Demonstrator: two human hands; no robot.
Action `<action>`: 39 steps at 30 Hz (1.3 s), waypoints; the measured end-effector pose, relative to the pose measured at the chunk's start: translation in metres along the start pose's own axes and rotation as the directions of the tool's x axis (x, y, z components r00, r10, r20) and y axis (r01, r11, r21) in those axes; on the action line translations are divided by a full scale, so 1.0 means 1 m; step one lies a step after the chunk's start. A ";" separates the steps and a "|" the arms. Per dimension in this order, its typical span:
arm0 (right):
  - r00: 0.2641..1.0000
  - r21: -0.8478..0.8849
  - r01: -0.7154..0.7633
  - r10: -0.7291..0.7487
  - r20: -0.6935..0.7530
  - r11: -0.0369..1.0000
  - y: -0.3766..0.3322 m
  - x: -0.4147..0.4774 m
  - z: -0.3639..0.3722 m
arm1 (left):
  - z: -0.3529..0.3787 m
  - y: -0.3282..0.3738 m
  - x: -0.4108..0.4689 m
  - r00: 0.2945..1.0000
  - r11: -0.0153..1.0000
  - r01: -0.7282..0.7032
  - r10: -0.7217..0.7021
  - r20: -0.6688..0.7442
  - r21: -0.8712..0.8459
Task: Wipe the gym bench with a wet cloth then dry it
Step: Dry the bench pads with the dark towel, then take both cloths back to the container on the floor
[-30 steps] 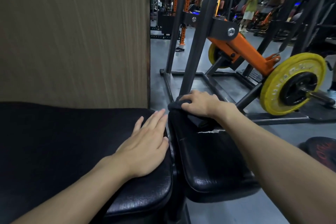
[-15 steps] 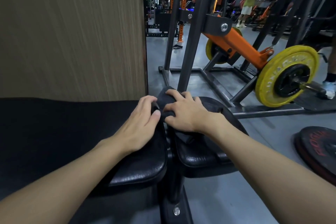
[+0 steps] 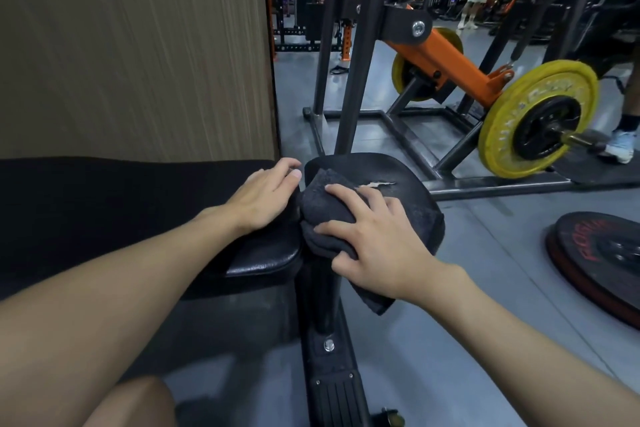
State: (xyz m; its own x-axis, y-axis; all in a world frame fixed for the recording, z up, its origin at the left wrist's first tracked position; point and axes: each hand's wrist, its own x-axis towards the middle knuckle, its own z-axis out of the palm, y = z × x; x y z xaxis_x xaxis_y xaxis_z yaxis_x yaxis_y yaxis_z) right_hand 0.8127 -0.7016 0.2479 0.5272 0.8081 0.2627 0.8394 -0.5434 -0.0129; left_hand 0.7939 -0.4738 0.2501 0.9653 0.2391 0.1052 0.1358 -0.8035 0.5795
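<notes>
The gym bench has a long black back pad [image 3: 104,211] on the left and a smaller black seat pad [image 3: 408,180] on the right, its cover torn near the middle. A dark grey cloth [image 3: 325,208] is bunched on the seat pad's near left side and hangs over its edge. My right hand [image 3: 377,243] lies on the cloth, fingers spread and bent over it, pressing it to the pad. My left hand [image 3: 266,198] rests on the end of the back pad beside the gap, fingers loosely bent and touching the pad.
A wood-grain wall panel [image 3: 138,45] stands behind the bench. A black and orange machine frame [image 3: 443,59] with a yellow weight plate [image 3: 540,118] sits ahead on the right. A black plate [image 3: 602,260] lies on the grey floor. People stand farther back.
My right hand dragged the cloth from the seat pad's far edge toward me and to its near left side. My left hand slid to the back pad's end and its fingers bent.
</notes>
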 end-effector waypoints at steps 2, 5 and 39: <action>0.999 0.001 -0.003 0.003 -0.038 1.000 0.002 -0.007 0.002 | -0.001 0.006 -0.001 1.000 0.999 0.011 -0.011 0.011 0.030; 0.995 -0.006 -0.033 0.032 -0.096 0.999 0.008 -0.017 0.005 | -0.001 0.023 -0.001 0.997 0.995 0.028 -0.034 0.064 0.092; 0.732 0.734 -0.679 -0.091 0.675 -0.016 -0.264 0.255 -0.321 | -0.447 0.047 -0.170 0.765 -0.216 0.394 -0.462 0.448 -0.894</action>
State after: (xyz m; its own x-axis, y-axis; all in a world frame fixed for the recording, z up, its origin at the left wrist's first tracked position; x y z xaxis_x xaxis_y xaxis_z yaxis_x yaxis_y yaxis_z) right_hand 0.6826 -0.4251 0.6280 0.3990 0.7946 -0.4577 -0.2742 -0.3729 -0.8864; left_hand 0.5364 -0.3087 0.6211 0.7760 0.3096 -0.5495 0.1513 0.7545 0.6387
